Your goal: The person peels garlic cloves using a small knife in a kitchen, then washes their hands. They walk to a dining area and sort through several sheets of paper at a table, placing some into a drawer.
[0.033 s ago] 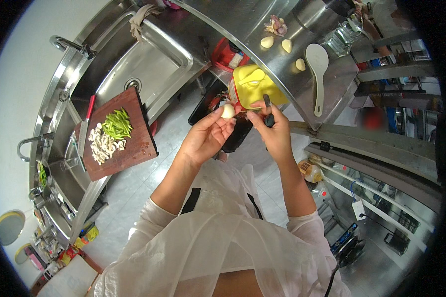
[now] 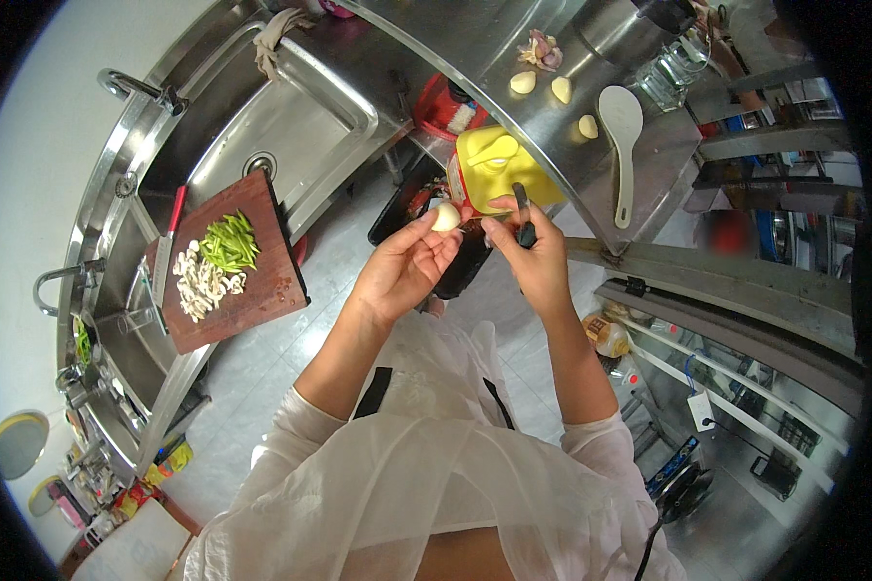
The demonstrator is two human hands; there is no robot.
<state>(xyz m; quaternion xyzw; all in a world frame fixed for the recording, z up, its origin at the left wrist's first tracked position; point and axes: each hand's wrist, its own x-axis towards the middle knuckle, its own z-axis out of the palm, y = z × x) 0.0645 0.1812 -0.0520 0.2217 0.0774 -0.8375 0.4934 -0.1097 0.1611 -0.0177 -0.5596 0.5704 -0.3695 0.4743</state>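
Note:
Between the thumb and fingers of my left hand is a peeled, pale garlic clove. My right hand closes around a small black-handled knife; its blade is mostly hidden by the fingers and hard to make out. Both hands are close together, the right fingertips just beside the clove. Beneath them stands a black bin with scraps inside. On the steel counter ahead lie three loose garlic cloves and a partly broken garlic bulb.
A white rice paddle lies on the counter at right. Below its edge is a yellow jug. At left, a wooden board over the sink bears sliced green peppers, chopped mushrooms and a red-handled knife.

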